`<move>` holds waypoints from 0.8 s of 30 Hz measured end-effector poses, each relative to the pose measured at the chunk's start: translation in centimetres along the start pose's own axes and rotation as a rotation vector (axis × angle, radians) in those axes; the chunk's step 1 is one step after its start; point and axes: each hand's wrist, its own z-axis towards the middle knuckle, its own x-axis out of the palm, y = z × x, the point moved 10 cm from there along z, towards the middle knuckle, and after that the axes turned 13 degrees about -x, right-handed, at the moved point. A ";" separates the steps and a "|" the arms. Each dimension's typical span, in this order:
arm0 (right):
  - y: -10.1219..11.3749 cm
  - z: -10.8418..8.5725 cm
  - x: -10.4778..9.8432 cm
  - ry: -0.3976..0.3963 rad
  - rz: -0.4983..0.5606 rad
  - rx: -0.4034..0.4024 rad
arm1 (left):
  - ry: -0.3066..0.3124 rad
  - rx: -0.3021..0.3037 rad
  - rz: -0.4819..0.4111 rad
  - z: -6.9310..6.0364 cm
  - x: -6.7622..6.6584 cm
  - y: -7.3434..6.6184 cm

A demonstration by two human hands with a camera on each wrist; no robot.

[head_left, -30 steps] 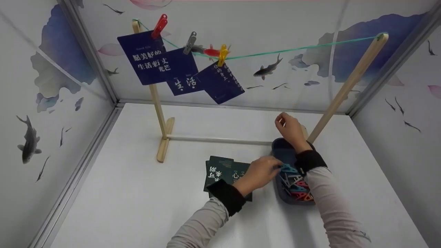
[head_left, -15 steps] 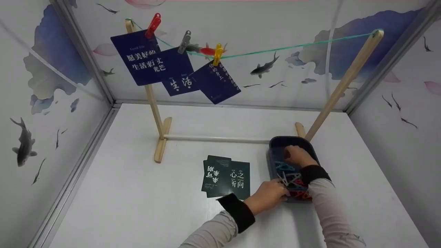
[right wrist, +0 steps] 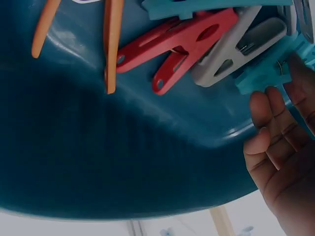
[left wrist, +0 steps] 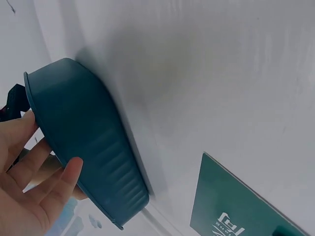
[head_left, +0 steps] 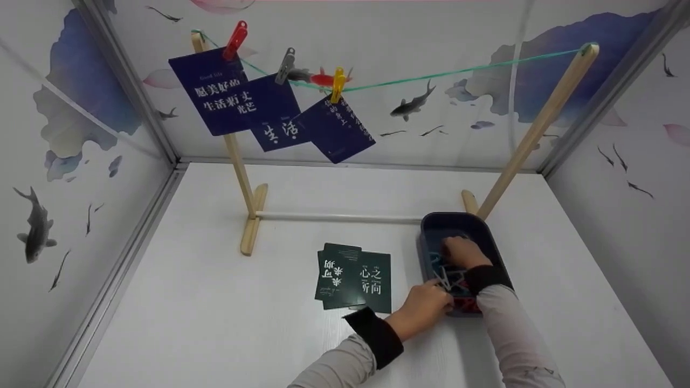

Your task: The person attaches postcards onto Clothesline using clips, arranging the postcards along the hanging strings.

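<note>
In the head view, from the left: a wooden post (head_left: 238,170), then three blue cards (head_left: 272,99), hung askew and overlapping from a green line (head_left: 409,83) by a red clip (head_left: 235,40), a grey clip (head_left: 285,66) and a yellow clip (head_left: 338,85). Below, flat on the table (head_left: 215,323), an overlapping pile of green cards (head_left: 350,285) with white characters, apart from the bin. Next, the left hand (head_left: 423,307) at the near left edge of the dark blue bin (head_left: 453,222). In the left wrist view, fingers on both sides of the rim, slightly bent, gripping it; also the ribbed outer wall. Inside the bin, the right hand (head_left: 464,252), fingertips hidden from above. In the right wrist view, fingers half bent, close against a teal clip (right wrist: 263,69), near a loose grey clip (right wrist: 236,51), a loose red clip (right wrist: 184,42) and orange pieces (right wrist: 112,49). Cannot tell whether pinching anything. Farthest right, behind the bin, a second post (head_left: 539,132).
</note>
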 end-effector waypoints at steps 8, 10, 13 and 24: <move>-0.5 0.3 -0.7 0.004 0.171 0.054 | -0.012 0.033 -0.117 -0.5 -1.1 0.6; -0.6 0.4 -1.1 -0.011 0.213 0.063 | -0.023 0.022 -0.148 -0.7 -1.6 1.1; 0.0 0.9 -2.2 -0.084 0.244 0.014 | -0.031 -0.021 -0.183 -0.9 -2.2 2.3; 0.6 1.9 -5.8 -0.381 0.397 0.011 | -0.062 -0.304 -0.266 -1.7 -3.6 10.7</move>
